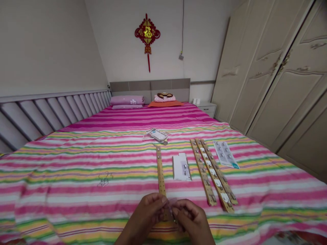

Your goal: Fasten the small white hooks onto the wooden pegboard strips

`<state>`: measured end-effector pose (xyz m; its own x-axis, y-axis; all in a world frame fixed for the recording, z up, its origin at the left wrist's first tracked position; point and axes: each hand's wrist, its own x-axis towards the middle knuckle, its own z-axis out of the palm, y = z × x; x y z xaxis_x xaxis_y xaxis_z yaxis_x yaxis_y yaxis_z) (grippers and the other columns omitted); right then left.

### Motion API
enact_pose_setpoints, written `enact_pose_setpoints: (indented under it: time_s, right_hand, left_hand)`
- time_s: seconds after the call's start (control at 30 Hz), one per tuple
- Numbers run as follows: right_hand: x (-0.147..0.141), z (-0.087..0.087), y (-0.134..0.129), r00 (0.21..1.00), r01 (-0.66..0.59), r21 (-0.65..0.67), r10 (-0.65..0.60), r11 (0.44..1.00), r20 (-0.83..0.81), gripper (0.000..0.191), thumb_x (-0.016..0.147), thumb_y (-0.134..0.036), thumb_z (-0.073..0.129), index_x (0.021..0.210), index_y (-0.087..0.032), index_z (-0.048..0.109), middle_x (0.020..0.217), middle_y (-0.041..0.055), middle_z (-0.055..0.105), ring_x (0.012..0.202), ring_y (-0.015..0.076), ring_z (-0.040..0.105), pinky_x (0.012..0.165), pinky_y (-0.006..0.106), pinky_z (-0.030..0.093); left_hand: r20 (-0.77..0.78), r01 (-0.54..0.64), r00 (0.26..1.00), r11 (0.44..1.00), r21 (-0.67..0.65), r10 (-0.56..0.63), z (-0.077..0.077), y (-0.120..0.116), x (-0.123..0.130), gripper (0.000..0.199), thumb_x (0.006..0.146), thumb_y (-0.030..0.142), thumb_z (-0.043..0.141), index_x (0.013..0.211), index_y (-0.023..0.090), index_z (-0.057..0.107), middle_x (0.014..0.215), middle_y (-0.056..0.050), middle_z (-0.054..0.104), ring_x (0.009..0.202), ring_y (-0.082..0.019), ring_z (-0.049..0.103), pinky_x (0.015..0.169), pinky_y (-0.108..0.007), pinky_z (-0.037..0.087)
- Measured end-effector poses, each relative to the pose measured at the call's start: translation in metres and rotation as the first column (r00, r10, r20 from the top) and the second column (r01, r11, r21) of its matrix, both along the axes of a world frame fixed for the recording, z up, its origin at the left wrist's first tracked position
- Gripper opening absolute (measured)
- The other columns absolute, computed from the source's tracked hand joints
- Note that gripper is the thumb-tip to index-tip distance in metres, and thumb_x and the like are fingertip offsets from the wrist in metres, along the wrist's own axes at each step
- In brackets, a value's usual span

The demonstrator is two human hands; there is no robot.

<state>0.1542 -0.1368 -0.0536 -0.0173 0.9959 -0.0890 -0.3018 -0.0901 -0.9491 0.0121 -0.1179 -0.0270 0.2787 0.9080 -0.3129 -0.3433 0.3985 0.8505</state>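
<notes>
My left hand (151,211) and my right hand (190,216) meet near the bottom of the view, both with fingers pinched. Between them is a small clear plastic piece (173,201), held from both sides; its exact kind is hard to make out. Just beneath lies a tan strip with a row of holes (160,173), running away from me, with two small metal pieces (158,153) at its far end. Its near end is partly covered by my hands. To its right rests a white card (181,166) bearing a couple of small metal hooks or hangers (185,169).
Three tan strips (213,173) with metal and white pieces lie side by side on the right. Beyond them is a blister card (226,154). Clear packaging (157,134) sits farther back, and thin tangled wire or thread (104,178) lies left on the striped bedspread (76,197).
</notes>
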Motion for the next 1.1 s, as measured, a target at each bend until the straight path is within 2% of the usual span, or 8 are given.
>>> enact_pose_setpoints:
  time_s: [0.2, 0.43, 0.77, 0.97, 1.1]
  right_hand:
    - [0.000, 0.001, 0.000, 1.000, 0.011, -0.021, -0.011, 1.000, -0.005, 0.033, 0.057, -0.043, 0.077, 0.067, -0.014, 0.066, 0.040, -0.0064, 0.048, 0.035, 0.0032, 0.035, 0.036, 0.015, 0.027]
    - [-0.001, 0.000, -0.001, 1.000, 0.003, -0.020, -0.003, 1.000, -0.020, 0.034, 0.056, -0.044, 0.077, 0.066, -0.015, 0.066, 0.040, -0.0063, 0.048, 0.034, 0.0036, 0.035, 0.036, 0.016, 0.028]
    - [-0.001, 0.002, 0.000, 1.000, 0.002, -0.012, -0.002, 1.000, -0.019, 0.033, 0.055, -0.044, 0.078, 0.065, -0.014, 0.066, 0.041, -0.0058, 0.048, 0.037, 0.0040, 0.034, 0.036, 0.016, 0.027]
    - [0.002, 0.001, 0.005, 1.000, -0.019, 0.017, 0.019, 1.000, 0.015, 0.031, 0.059, -0.042, 0.076, 0.070, -0.015, 0.068, 0.046, -0.0052, 0.048, 0.041, 0.0046, 0.035, 0.038, 0.016, 0.030]
    - [0.006, 0.004, 0.008, 0.998, -0.045, 0.088, 0.041, 0.995, 0.048, 0.025, 0.064, -0.038, 0.074, 0.075, -0.016, 0.070, 0.055, -0.0036, 0.049, 0.045, 0.0071, 0.040, 0.041, 0.018, 0.035]
  left_hand:
    - [-0.128, 0.023, 0.992, 0.993, 0.113, -0.008, -0.005, 0.002, -0.005, 0.030, 0.064, 0.040, 0.072, 0.064, 0.011, 0.065, 0.052, 0.002, 0.048, 0.050, -0.006, 0.041, 0.051, -0.020, 0.030]
    - [-0.147, 0.006, 0.989, 0.997, 0.075, 0.005, 0.000, 0.001, -0.005, 0.030, 0.062, 0.040, 0.073, 0.065, 0.011, 0.067, 0.053, 0.001, 0.051, 0.051, -0.007, 0.044, 0.052, -0.021, 0.032]
    - [-0.252, 0.056, 0.968, 0.989, 0.134, -0.020, 0.006, 0.003, -0.010, 0.024, 0.065, 0.035, 0.071, 0.065, 0.011, 0.069, 0.055, -0.002, 0.061, 0.051, -0.009, 0.049, 0.053, -0.021, 0.036]
    - [-0.214, 0.084, 0.975, 0.986, 0.143, -0.052, 0.005, 0.008, -0.011, 0.021, 0.066, 0.033, 0.070, 0.064, 0.012, 0.066, 0.057, -0.001, 0.062, 0.052, -0.010, 0.053, 0.054, -0.022, 0.038]
    - [-0.146, 0.058, 0.988, 0.996, 0.069, -0.047, 0.002, 0.010, -0.008, 0.021, 0.064, 0.029, 0.070, 0.059, 0.012, 0.061, 0.051, 0.001, 0.056, 0.047, -0.007, 0.047, 0.050, -0.020, 0.034]
